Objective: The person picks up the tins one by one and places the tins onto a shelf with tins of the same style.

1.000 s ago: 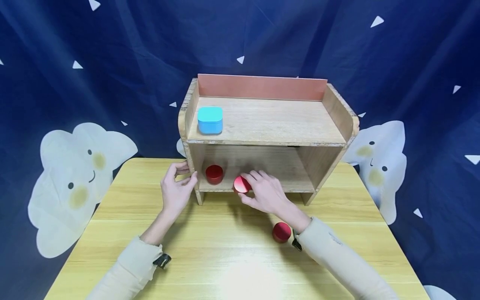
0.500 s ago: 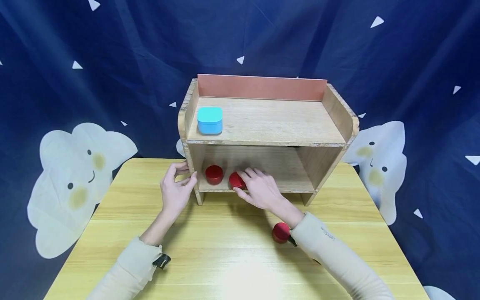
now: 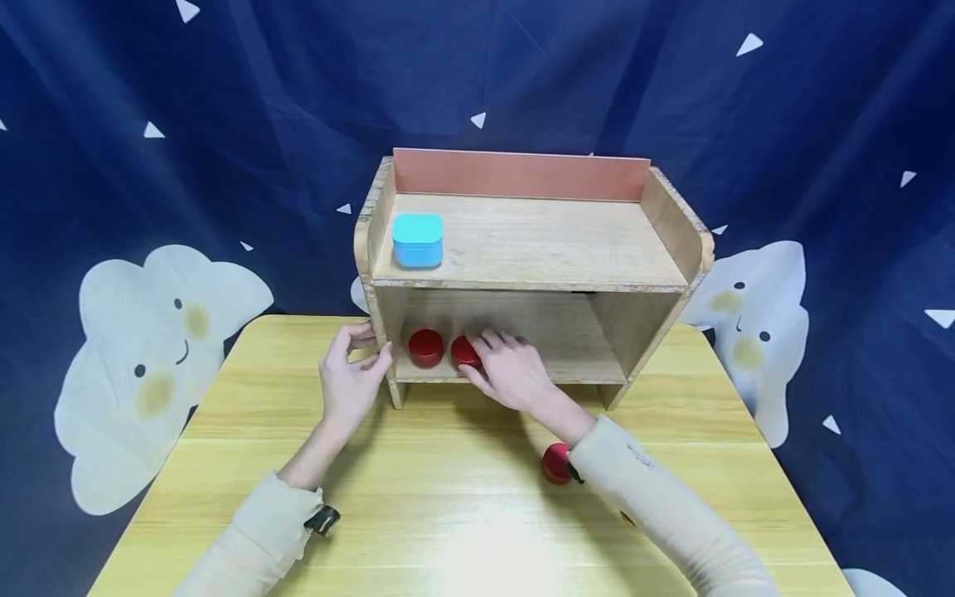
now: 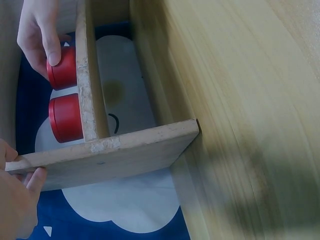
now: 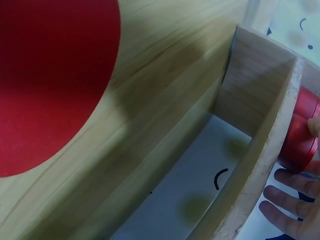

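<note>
My right hand (image 3: 515, 373) grips a round red tin (image 3: 464, 352) standing on the lower board of a small wooden shelf (image 3: 537, 240). Thumb and fingers lie on opposite sides of the tin in the left wrist view. Just left of it stands a second red tin (image 3: 426, 348), with a narrow gap between them in the left wrist view. With thumb and fingers, my left hand (image 3: 349, 381) pinches the front edge of the shelf's left side panel (image 4: 105, 155). A third red tin (image 3: 555, 464) sits on the table, partly covered by the right wrist's strap and sleeve.
On the shelf's top board, at the left, stands a blue box (image 3: 418, 240) with a turquoise lid. The light wood table (image 3: 418, 497) bears the shelf at its back. Behind hangs a dark blue curtain (image 3: 298, 99) with white triangles and smiling clouds.
The right hand has set its tin, tilted at first, upright on the lower board and slid it left toward the second tin. The left hand has stayed on the side panel.
</note>
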Available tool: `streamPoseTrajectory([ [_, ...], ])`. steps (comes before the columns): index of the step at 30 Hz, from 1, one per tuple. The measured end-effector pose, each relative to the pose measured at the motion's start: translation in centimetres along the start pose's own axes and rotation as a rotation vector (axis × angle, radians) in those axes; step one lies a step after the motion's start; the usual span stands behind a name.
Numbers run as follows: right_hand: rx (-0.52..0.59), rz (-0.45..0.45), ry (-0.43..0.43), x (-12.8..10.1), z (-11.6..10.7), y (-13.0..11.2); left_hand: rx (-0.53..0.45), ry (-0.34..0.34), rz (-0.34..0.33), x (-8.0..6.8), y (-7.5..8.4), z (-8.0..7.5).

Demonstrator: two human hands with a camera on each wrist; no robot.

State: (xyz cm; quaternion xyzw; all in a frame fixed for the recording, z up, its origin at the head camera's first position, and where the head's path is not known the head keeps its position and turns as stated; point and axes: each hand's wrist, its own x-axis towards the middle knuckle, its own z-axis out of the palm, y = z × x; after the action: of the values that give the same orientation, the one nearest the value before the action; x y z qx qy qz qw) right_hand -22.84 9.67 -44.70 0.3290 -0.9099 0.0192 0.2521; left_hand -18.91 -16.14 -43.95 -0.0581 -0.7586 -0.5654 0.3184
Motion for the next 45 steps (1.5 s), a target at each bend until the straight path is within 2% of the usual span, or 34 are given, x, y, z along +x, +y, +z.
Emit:
streamPoseTrajectory([
  [11, 0.001, 0.014, -0.003, 0.7, 0.3, 0.1, 0.005, 0.003, 0.002, 0.1, 0.2, -0.1],
  [15, 0.004, 0.023, -0.013, 0.5, 0.1, 0.3, 0.013, -0.003, 0.002, 0.0, 0.2, 0.0],
  [19, 0.001, 0.022, 0.012, -0.1, -0.6, 0.6, 0.011, -0.003, 0.006, 0.1, 0.3, 0.0],
  [24, 0.012, 0.007, 0.040, -1.2, -1.6, 0.9, 0.004, 0.002, 0.012, 0.2, 0.2, 0.0],
  [39, 0.045, -0.045, -0.095, -5.7, -4.2, 1.2, 0.012, 0.001, -0.001, 0.0, -0.1, 0.0],
  [45, 0.071, -0.071, -0.102, -8.0, -4.6, 2.0, 0.018, -0.002, -0.001, 0.0, -0.1, 0.0],
])
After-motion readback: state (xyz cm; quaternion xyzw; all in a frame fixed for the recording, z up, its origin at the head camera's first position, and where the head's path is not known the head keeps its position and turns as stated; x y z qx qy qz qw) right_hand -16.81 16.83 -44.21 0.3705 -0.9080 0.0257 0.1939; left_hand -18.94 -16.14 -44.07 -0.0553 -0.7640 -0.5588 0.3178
